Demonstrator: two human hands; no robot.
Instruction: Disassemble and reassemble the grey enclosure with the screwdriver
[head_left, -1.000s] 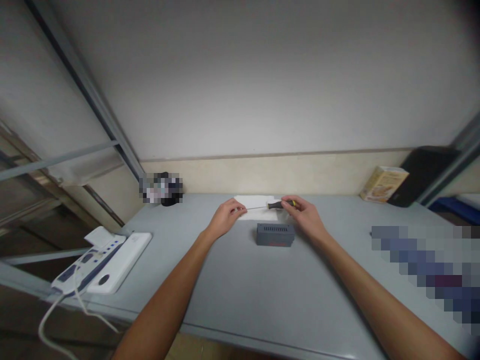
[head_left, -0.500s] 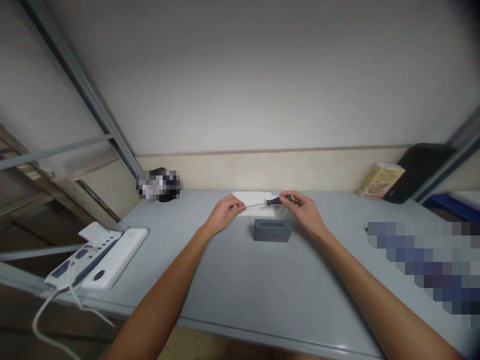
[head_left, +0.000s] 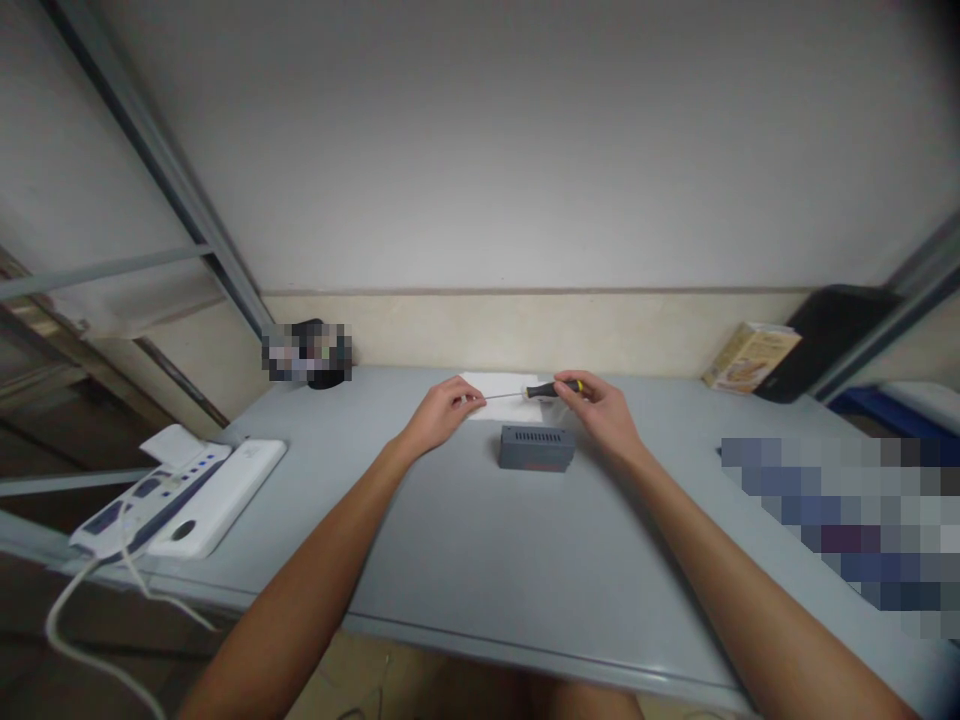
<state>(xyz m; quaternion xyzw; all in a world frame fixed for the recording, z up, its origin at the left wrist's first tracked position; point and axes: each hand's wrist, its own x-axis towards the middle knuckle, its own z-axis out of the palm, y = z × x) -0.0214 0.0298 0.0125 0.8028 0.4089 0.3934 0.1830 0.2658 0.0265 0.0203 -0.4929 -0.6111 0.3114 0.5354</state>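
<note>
A screwdriver with a black and yellow handle lies level between my two hands, its thin shaft pointing left. My right hand grips the handle near its end. At the other end, the fingers of my left hand are pinched at the shaft's tip; whether a small part sits there too I cannot make out. Beneath the screwdriver is a white sheet on the table. Just in front of it stands a dark grey box with a row of slots along its top, touched by neither hand.
On the left lie a power strip with a cable and a white power bank. A yellow carton leans by a black case at the back right. Blurred items lie at the right and back left. A wall closes the table's far side.
The whole view has shifted slightly, so everything sits a little higher and further left. Both hands keep their hold on the screwdriver; the grey box stays put on the table.
</note>
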